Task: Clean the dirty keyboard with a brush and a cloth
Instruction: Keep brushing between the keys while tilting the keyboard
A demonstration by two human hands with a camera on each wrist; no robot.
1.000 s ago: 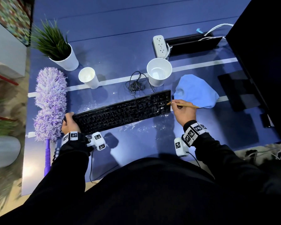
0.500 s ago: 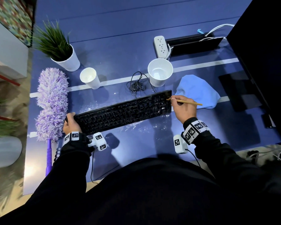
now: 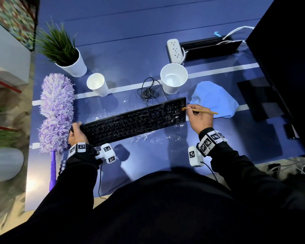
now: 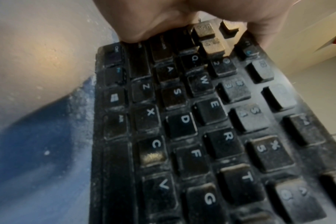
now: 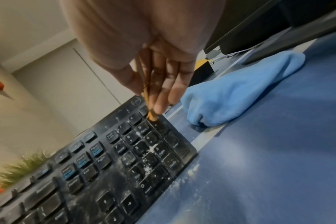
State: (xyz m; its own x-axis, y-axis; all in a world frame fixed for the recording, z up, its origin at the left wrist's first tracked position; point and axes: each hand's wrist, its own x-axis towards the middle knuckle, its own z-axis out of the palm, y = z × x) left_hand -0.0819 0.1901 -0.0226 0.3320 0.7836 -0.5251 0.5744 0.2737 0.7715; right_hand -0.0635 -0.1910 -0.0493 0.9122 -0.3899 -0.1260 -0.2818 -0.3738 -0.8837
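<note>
A black keyboard (image 3: 134,121) dusted with white powder lies slanted on the blue table. My left hand (image 3: 77,133) grips its left end, the thumb over the edge keys (image 4: 136,30). My right hand (image 3: 200,118) pinches a thin wooden brush (image 3: 203,111) like a pen. Its orange tip (image 5: 152,117) touches the top right keys of the number pad on the keyboard (image 5: 125,159). White crumbs sit on the number pad (image 5: 151,149). A crumpled light blue cloth (image 3: 217,99) lies just right of the keyboard, also seen as the cloth (image 5: 240,94) in the right wrist view.
A purple fluffy duster (image 3: 55,111) lies left of the keyboard. Two white cups (image 3: 97,84) (image 3: 173,78), a potted plant (image 3: 67,55), a coiled cable (image 3: 149,92) and a power strip (image 3: 174,50) stand behind it. A dark monitor (image 3: 289,59) fills the right. White powder (image 3: 158,136) speckles the table.
My right hand has moved the brush tip a little up along the number pad's right column. The left hand keeps its hold on the keyboard's left end.
</note>
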